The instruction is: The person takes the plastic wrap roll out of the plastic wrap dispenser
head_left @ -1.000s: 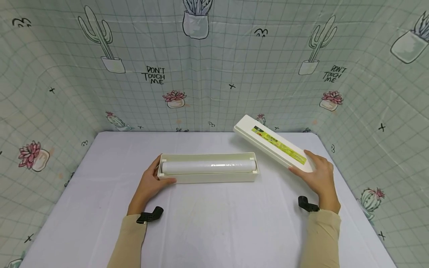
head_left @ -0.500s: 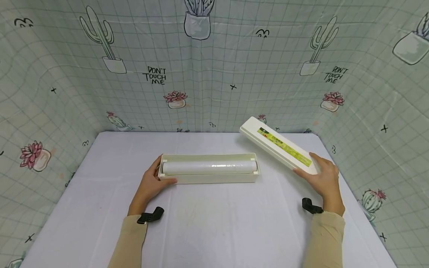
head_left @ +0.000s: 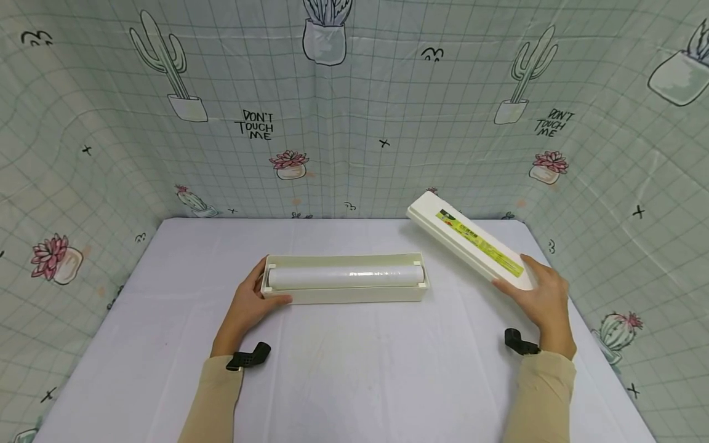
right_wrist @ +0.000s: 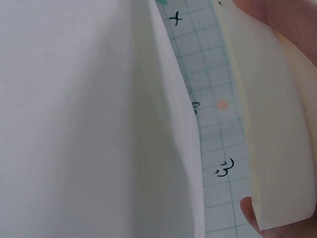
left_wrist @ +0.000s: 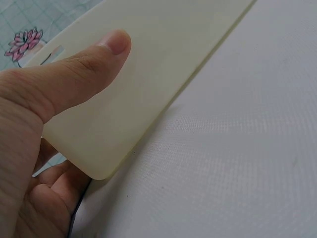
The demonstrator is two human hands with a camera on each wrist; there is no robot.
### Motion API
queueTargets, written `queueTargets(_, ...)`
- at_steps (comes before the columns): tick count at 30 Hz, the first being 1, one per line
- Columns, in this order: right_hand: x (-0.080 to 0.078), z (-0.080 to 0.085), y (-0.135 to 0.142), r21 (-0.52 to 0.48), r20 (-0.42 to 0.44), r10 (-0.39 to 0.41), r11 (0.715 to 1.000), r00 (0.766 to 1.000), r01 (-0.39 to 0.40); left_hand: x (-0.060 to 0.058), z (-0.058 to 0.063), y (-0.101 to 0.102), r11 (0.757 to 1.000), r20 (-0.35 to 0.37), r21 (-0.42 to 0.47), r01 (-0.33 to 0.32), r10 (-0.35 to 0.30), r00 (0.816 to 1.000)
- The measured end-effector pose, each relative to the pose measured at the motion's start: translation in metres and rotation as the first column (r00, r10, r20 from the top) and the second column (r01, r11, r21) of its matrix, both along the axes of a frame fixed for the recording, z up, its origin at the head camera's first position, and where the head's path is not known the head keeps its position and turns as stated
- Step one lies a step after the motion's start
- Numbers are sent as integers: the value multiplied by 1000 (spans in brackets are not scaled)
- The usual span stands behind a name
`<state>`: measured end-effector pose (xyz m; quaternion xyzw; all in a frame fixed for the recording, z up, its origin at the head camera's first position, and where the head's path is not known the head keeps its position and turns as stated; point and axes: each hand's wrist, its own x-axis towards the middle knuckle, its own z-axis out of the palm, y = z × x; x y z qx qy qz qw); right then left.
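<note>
"Box (head_left: 354,295) — where does it sit?"

"On the worktop (head_left: 354,375), uncovered, with a glossy white roll (head_left: 343,275) lying lengthwise inside."

"And the left grip (head_left: 247,307)?"

"Wrapped round the box's left end, spread only as wide as the box. The thumb presses the front wall; the other fingers are partly hidden at the end."

"What about the right grip (head_left: 543,300)?"

"It has hold of a long white lid (head_left: 468,249) by the near end, thumb on one long edge, fingers on the other — parted to the lid's width."

"Is that lid resting anywhere?"

"It's raised above the worktop, slanting, right of the box and apart from it. A yellow-green label (head_left: 479,243) runs along its top."

"And behind?"

"Cloth backdrop (head_left: 354,111), printed with grid lines, potted cacti and 'DON'T TOUCH ME'."
</note>
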<state>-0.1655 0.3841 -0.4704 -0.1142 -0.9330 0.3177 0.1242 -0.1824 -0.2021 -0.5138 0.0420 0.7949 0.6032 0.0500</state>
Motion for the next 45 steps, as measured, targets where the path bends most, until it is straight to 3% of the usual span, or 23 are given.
queueTargets(5, 4, 0, 6, -16, 30, -19, 1000, 999, 19, 0, 0, 0, 1000, -2, 1, 0, 0, 1000)
queueTargets(14, 11, -3, 21, -19, -32, -69, 997, 997, 69, 1, -1, 0, 1000, -4, -4, -2, 2, 1000)
queueTargets(26, 19, -7, 33, -30, 59, -128, 991, 990, 130, 1, -2, -1, 1000, -1, 12, 9, -9, 1000)
queueTargets(45, 24, -14, 45, -36, 80, -175, 983, 981, 178, 1, -1, -1, 1000, -20, -5, 7, -7, 1000)
